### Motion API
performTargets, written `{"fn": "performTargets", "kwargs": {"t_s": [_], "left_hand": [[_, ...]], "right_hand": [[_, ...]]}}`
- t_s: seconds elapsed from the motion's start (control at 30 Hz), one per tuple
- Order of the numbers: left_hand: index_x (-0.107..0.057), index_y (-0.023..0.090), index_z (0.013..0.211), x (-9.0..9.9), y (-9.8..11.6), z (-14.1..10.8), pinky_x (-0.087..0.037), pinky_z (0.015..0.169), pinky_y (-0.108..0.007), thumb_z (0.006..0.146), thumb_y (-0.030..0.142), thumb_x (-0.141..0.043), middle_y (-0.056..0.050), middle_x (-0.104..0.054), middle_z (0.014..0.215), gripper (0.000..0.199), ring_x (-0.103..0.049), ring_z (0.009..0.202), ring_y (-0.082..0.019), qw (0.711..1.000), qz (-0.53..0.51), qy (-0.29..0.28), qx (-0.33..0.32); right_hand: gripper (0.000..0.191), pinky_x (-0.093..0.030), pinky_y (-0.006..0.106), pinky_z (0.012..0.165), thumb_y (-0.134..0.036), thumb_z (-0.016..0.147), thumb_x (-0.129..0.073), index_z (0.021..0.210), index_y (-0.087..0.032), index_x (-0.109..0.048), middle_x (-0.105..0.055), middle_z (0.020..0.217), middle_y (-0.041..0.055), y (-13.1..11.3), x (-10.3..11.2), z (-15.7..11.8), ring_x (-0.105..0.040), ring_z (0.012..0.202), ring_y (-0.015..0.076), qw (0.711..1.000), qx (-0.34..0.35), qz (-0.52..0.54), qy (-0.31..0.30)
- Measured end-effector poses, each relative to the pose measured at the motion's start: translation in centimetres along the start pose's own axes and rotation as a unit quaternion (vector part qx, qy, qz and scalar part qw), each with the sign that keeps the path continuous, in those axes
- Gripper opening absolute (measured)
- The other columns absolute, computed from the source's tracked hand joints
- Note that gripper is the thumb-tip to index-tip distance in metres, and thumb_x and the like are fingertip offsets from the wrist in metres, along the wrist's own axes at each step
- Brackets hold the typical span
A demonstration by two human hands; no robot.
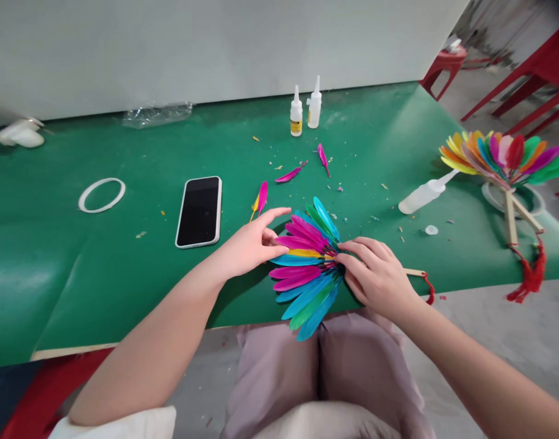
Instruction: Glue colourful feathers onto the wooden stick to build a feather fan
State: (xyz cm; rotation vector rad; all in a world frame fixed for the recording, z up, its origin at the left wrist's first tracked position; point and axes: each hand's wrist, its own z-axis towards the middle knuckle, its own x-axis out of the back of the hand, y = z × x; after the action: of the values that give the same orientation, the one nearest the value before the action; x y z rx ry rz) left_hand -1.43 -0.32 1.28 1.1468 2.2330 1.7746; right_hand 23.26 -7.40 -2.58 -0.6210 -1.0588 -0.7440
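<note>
A feather fan (302,280) of blue, green, magenta and yellow feathers lies at the table's front edge, its feathers spread to the left. My right hand (375,274) is closed on the fan where the feather quills come together; part of a wooden handle with a red tassel (429,288) shows beyond it. At the tips of the yellow and magenta feathers is my left hand (254,241), its index finger stretched out and its thumb apart, touching a feather tip. Just behind the left hand lie a loose magenta feather (262,196) and a yellow one.
A phone (199,211) and a white ring (101,195) lie on the left. Two upright glue bottles (296,113) stand at the back, near loose magenta feathers (291,174). A tipped bottle (422,196), a cap (431,230) and another feather fan (512,155) are on the right.
</note>
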Motion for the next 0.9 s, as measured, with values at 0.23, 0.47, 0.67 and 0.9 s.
{"fn": "performTargets", "kwargs": {"t_s": [0.23,0.47,0.67,0.9], "left_hand": [[-0.032,0.028,0.131,0.02,0.14,-0.04,-0.038,0.053,-0.018,0.072,0.022,-0.059,0.006,-0.050,0.062,0.066,-0.047,0.054,-0.008,1.000,0.000,0.003,-0.006],[-0.029,0.030,0.134,-0.04,0.13,-0.01,-0.045,0.046,-0.019,0.077,0.026,-0.053,0.003,-0.055,0.060,0.062,-0.050,0.053,-0.011,0.999,-0.008,0.005,0.044],[-0.028,0.030,0.134,-0.13,-0.10,0.24,-0.044,0.047,-0.018,0.075,0.025,-0.059,0.004,-0.053,0.061,0.067,-0.052,0.056,-0.011,0.998,-0.055,-0.011,0.036],[-0.030,0.028,0.134,-0.34,-0.15,0.40,-0.036,0.049,-0.018,0.071,0.017,-0.063,0.007,-0.047,0.057,0.071,-0.045,0.051,-0.007,0.999,-0.048,-0.019,-0.001]], "right_hand": [[0.024,-0.041,0.038,0.085,-0.016,0.078,-0.051,0.100,-0.017,-0.059,-0.060,0.107,0.0083,-0.01,0.03,0.05,-0.047,0.103,0.0228,1.000,0.007,-0.013,0.005],[0.022,-0.040,0.036,0.084,-0.017,0.079,-0.051,0.099,-0.017,-0.059,-0.060,0.106,0.0081,-0.04,0.13,0.08,-0.047,0.101,0.0224,1.000,0.007,-0.021,0.003],[0.022,-0.042,0.037,0.084,-0.018,0.078,-0.052,0.099,-0.016,-0.060,-0.060,0.105,0.0089,-0.01,-0.01,0.04,-0.048,0.099,0.0228,1.000,0.013,-0.023,0.007],[0.021,-0.042,0.037,0.084,-0.017,0.078,-0.053,0.098,-0.015,-0.059,-0.061,0.106,0.0079,-0.06,0.06,0.03,-0.049,0.100,0.0230,1.000,0.012,-0.018,0.010]]}}
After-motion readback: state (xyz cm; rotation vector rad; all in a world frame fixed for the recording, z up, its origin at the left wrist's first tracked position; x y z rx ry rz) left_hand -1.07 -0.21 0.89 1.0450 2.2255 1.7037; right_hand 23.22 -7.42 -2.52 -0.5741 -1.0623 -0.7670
